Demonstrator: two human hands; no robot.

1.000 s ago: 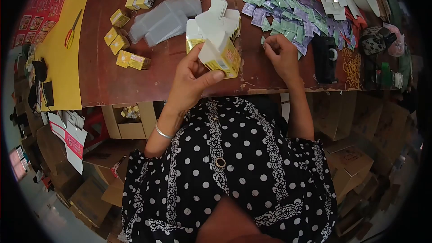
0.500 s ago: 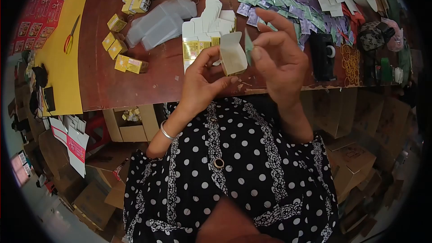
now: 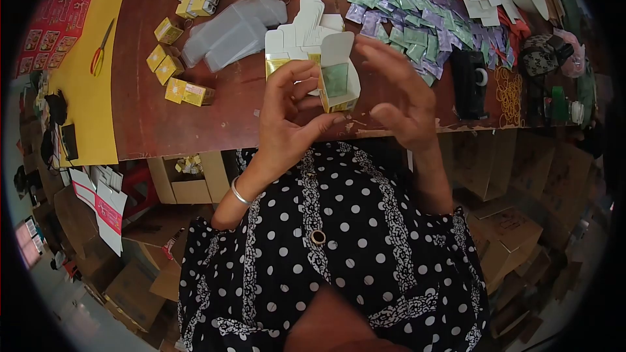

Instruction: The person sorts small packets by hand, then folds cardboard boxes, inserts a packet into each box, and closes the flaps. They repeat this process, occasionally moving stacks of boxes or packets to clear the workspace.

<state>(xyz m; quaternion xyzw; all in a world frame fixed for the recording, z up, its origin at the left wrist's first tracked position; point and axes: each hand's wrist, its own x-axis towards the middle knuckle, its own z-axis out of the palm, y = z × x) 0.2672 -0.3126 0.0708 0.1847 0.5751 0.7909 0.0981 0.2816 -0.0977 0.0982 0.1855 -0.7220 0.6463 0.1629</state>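
My left hand [image 3: 291, 101] grips a small yellow carton [image 3: 353, 85], its flaps up and its opening facing me. Inside the carton lies a green sachet [image 3: 336, 80]. Just to the right, my right hand [image 3: 405, 98] is empty, with fingers and thumb apart. Behind the carton rests a stack of flat white-and-yellow carton blanks [image 3: 293, 38], partly covered by my left hand. A heap of green and purple sachets [image 3: 417, 23] spreads across the table beyond my right hand.
Clear plastic sleeves [image 3: 238, 29] and several closed yellow cartons [image 3: 189, 92] lie to the left. Scissors [image 3: 101, 52] rest on yellow paper [image 3: 85, 104]. At right are a black tape dispenser [image 3: 466, 85] and rubber bands [image 3: 508, 94]. Cardboard boxes [image 3: 502, 234] stand below the table [image 3: 156, 127].
The green sachet has gone from my right fingers into the carton. My right hand has let go and its fingers have spread. My left hand still holds the carton in about the same place.
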